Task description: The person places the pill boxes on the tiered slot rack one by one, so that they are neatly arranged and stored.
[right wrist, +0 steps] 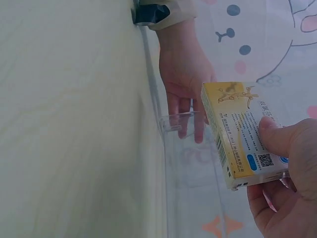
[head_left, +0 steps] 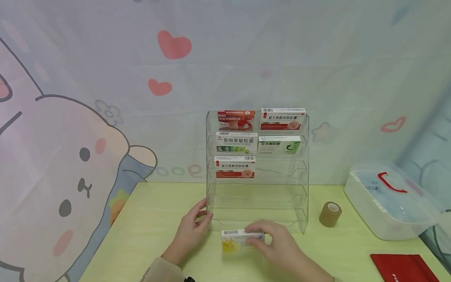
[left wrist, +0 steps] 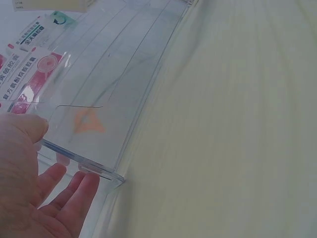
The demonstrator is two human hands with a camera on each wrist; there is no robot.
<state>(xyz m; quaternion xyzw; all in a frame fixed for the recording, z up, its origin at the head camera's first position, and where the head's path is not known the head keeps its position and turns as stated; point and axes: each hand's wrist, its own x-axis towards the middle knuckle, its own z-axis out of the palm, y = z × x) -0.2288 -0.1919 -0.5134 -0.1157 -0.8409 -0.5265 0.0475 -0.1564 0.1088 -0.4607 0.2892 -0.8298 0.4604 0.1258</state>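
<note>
My left hand (head_left: 190,231) holds the left side panel of a clear tiered display rack (head_left: 258,196), low down near its front; in the left wrist view the thumb and fingers lie either side of the panel's edge. A white and yellow medicine box (head_left: 231,243) is pinched between the thumb and fingers of my right hand (head_left: 280,244), in front of the rack's lowest tier. The right wrist view shows the printed face of this box (right wrist: 237,134). Higher on the rack sit several medicine boxes, among them a red one (head_left: 235,122) and a white-green one (head_left: 279,145).
To the right of the rack stands a brown tape roll (head_left: 330,214). Beyond it is a translucent lidded bin (head_left: 391,207) with a red handle. A red packet (head_left: 403,268) lies at the near right of the yellowish table (head_left: 141,219). A patterned cloth hangs behind.
</note>
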